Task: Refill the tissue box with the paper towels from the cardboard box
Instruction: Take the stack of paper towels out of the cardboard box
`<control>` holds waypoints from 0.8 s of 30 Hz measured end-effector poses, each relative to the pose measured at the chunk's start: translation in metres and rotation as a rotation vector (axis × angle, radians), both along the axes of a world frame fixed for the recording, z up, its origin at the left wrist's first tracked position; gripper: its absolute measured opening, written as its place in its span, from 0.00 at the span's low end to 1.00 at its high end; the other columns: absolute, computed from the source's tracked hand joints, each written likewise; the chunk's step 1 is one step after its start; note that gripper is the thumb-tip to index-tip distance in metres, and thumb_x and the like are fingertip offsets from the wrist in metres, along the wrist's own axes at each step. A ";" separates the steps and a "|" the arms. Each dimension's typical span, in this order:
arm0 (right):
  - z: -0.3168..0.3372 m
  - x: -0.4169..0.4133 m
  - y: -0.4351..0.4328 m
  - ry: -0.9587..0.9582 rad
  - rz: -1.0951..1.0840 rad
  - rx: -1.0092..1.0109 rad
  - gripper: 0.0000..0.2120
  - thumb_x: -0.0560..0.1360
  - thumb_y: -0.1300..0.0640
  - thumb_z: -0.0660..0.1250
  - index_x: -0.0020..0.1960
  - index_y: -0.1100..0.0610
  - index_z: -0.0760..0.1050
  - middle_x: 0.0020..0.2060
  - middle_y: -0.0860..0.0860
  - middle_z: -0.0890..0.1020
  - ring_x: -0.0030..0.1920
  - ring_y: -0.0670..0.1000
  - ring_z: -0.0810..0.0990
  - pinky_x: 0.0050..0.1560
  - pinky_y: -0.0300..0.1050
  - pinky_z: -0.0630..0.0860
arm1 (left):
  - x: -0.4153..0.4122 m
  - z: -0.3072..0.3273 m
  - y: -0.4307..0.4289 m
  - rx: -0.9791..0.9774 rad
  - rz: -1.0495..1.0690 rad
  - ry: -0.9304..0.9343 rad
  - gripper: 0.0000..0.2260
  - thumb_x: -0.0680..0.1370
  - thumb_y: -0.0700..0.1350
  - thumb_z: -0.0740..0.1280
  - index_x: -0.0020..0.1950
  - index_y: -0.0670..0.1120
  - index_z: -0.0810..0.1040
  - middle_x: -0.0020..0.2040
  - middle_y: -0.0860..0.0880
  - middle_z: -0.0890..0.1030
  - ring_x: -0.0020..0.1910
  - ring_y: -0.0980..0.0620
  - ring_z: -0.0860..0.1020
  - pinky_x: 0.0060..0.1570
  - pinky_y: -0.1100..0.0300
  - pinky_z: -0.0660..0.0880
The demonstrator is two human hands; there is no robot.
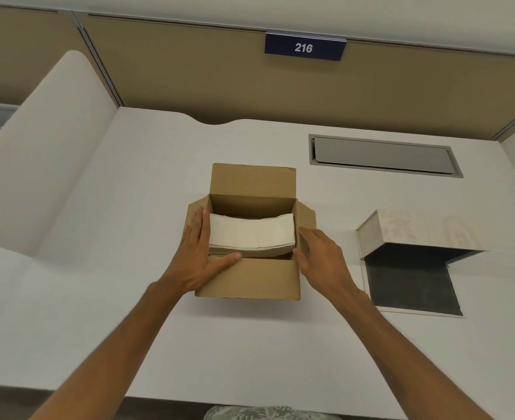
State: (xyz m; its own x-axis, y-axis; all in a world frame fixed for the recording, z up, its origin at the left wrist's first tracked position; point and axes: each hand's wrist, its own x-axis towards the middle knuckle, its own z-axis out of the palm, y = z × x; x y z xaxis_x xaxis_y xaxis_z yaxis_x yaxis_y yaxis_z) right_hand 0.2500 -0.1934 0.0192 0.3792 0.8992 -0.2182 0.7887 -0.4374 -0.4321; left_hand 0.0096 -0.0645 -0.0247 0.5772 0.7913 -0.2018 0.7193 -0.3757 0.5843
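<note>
Early stage: I had my left hand (200, 253) and right hand (319, 256) clamped flat on the ends of the white folded paper-towel stack (251, 233), inside the open brown cardboard box (250, 278). Pale patterned tissue box (413, 230), lid up, looked empty; transfer and closing remained.

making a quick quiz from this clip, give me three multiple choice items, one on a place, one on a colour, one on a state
1. Where is the tissue box relative to the cardboard box?
A. to its right
B. to its left
C. inside it

2. What colour is the sign reading 216?
A. red
B. dark blue
C. green

3. What state is the tissue box in?
A. taped shut
B. crushed flat
C. open, lid raised

Answers:
1 A, it stands toward the table's right side.
2 B, white digits on dark blue.
3 C, its dark interior shows under the lifted lid.
</note>
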 end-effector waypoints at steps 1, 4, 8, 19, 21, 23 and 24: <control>-0.001 -0.001 0.001 -0.026 -0.009 -0.009 0.22 0.81 0.51 0.64 0.73 0.56 0.67 0.70 0.55 0.74 0.66 0.56 0.75 0.65 0.50 0.73 | 0.000 -0.001 0.000 0.007 0.003 -0.005 0.52 0.72 0.72 0.61 0.78 0.51 0.29 0.78 0.57 0.30 0.77 0.60 0.31 0.76 0.55 0.37; 0.003 -0.004 0.012 -0.232 0.011 0.035 0.22 0.80 0.50 0.65 0.71 0.55 0.69 0.70 0.55 0.73 0.68 0.57 0.73 0.62 0.52 0.76 | -0.001 -0.003 0.001 0.016 0.014 -0.017 0.53 0.71 0.73 0.62 0.79 0.52 0.30 0.79 0.57 0.31 0.78 0.59 0.32 0.77 0.54 0.37; 0.017 -0.015 0.053 -0.204 0.206 0.135 0.20 0.80 0.54 0.65 0.70 0.57 0.72 0.68 0.55 0.75 0.67 0.57 0.73 0.62 0.52 0.74 | 0.001 -0.002 0.001 0.018 0.023 -0.024 0.55 0.70 0.73 0.64 0.79 0.51 0.32 0.79 0.57 0.33 0.76 0.61 0.33 0.77 0.54 0.37; -0.028 -0.025 0.145 -0.111 0.499 -0.451 0.28 0.70 0.38 0.73 0.60 0.55 0.73 0.57 0.53 0.80 0.52 0.54 0.79 0.51 0.50 0.78 | 0.002 0.000 0.001 -0.012 0.054 -0.045 0.55 0.71 0.70 0.67 0.80 0.51 0.33 0.80 0.56 0.34 0.78 0.58 0.37 0.77 0.56 0.39; -0.032 -0.026 0.147 -0.118 0.495 -0.433 0.28 0.69 0.39 0.74 0.60 0.55 0.73 0.56 0.53 0.80 0.51 0.54 0.79 0.49 0.49 0.77 | 0.002 -0.001 0.002 -0.004 0.048 -0.045 0.55 0.71 0.70 0.67 0.80 0.51 0.32 0.80 0.56 0.34 0.77 0.61 0.36 0.77 0.55 0.38; -0.035 -0.028 0.145 -0.134 0.485 -0.404 0.28 0.69 0.39 0.75 0.60 0.55 0.74 0.55 0.53 0.81 0.51 0.54 0.79 0.51 0.50 0.78 | 0.002 -0.003 0.002 0.003 0.045 -0.050 0.55 0.70 0.70 0.67 0.80 0.50 0.32 0.80 0.55 0.34 0.77 0.61 0.35 0.77 0.56 0.38; -0.038 -0.030 0.144 -0.142 0.476 -0.388 0.29 0.68 0.40 0.76 0.61 0.55 0.74 0.55 0.54 0.81 0.51 0.54 0.79 0.52 0.51 0.78 | 0.002 -0.004 0.003 0.009 0.044 -0.052 0.55 0.70 0.71 0.66 0.80 0.50 0.33 0.80 0.54 0.34 0.78 0.60 0.36 0.77 0.56 0.37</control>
